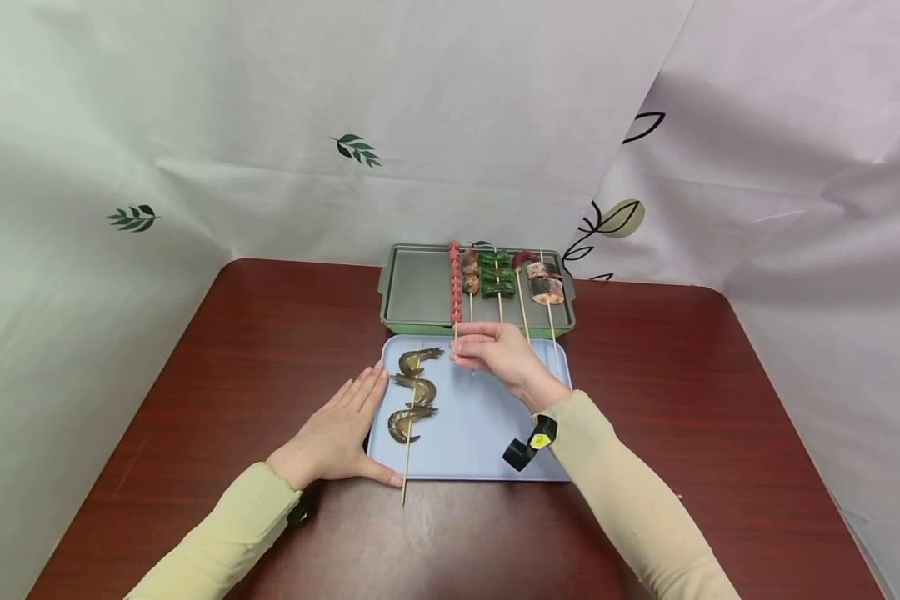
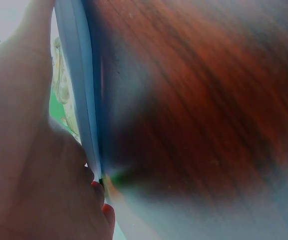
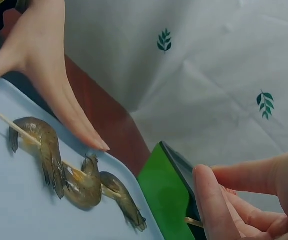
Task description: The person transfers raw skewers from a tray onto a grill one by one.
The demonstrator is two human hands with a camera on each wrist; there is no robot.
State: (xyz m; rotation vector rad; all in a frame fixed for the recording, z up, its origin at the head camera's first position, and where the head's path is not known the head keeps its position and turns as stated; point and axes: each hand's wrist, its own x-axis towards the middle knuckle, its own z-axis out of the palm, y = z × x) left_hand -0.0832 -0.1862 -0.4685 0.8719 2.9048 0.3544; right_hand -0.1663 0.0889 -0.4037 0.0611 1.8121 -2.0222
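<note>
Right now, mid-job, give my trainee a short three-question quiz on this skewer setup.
1. True or false: the shrimp skewer lies on the blue tray.
2. What does the right hand pinch? A) the red skewer's stick B) a shrimp C) the cloth
3. Fill in: the left hand rests flat against the blue tray's ____ edge.

Key: 1 true; 2 A; 3 left.

A dark red wooden table [image 1: 232, 350] is enclosed at the back and sides by a white cloth backdrop [image 1: 450, 108] printed with green leaf sprigs [image 1: 357, 149]. A further leaf print [image 1: 133, 218] appears on the left panel.
</note>
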